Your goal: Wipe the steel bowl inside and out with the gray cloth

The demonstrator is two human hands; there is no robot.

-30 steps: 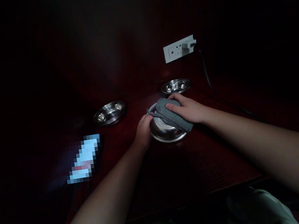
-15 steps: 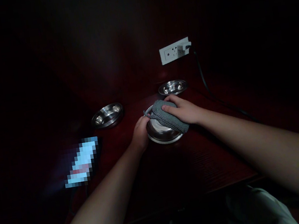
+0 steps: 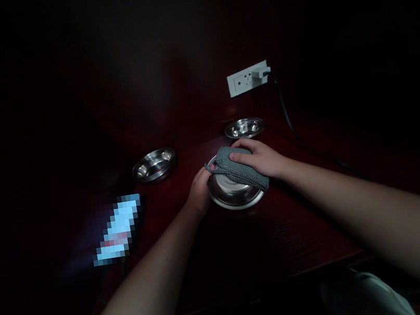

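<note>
A shiny metal bowl (image 3: 235, 196) is at the middle of the view, above the dark red table. My left hand (image 3: 200, 190) grips its left rim, with the thumb near the loop of a grey cloth pad. My right hand (image 3: 259, 158) is closed on this grey pad (image 3: 242, 172) and presses it over the bowl's upper right part. The pad covers much of the bowl's inside and its far right rim.
Stacked metal bowls (image 3: 155, 165) stand at the left, and another metal bowl (image 3: 245, 128) is behind my right hand. A lit, pixelated phone (image 3: 118, 231) lies at the left. A wall socket (image 3: 248, 79) holds a plug, whose dark cable (image 3: 286, 114) runs down to the right.
The whole view has shifted slightly, so things appear a little lower. The bowl seems tilted a bit differently, showing more of its near inside. Both hands keep their holds.
</note>
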